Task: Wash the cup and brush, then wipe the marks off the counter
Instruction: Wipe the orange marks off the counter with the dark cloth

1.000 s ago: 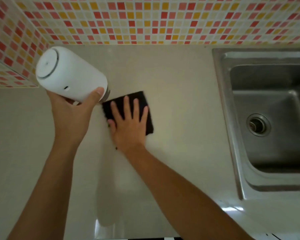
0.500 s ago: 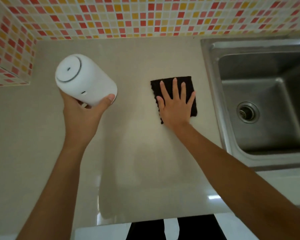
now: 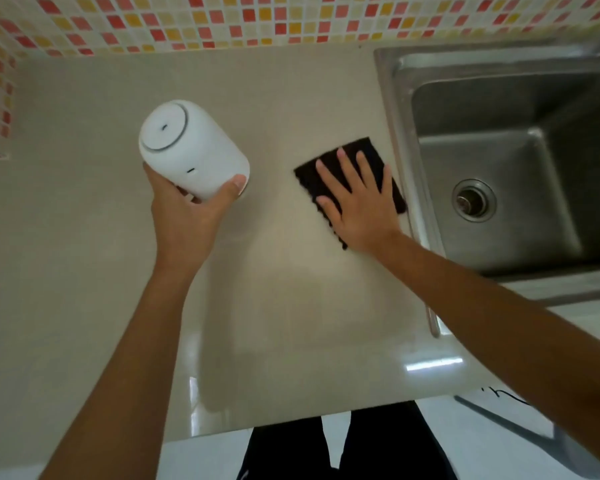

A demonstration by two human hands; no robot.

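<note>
My left hand grips a white cylindrical cup by its lower end and holds it tilted above the beige counter. Its ringed flat end faces up toward me. My right hand lies flat with fingers spread on a black cloth. The hand presses the cloth onto the counter right beside the sink's left rim. The palm hides much of the cloth. No brush is in view.
A steel sink with a round drain fills the right side. A mosaic tile wall runs along the back and left. The counter's front edge is near my legs.
My right hand has slid the black cloth rightward, from beside the cup to the sink's rim. The left hand keeps holding the cup in about the same place.
</note>
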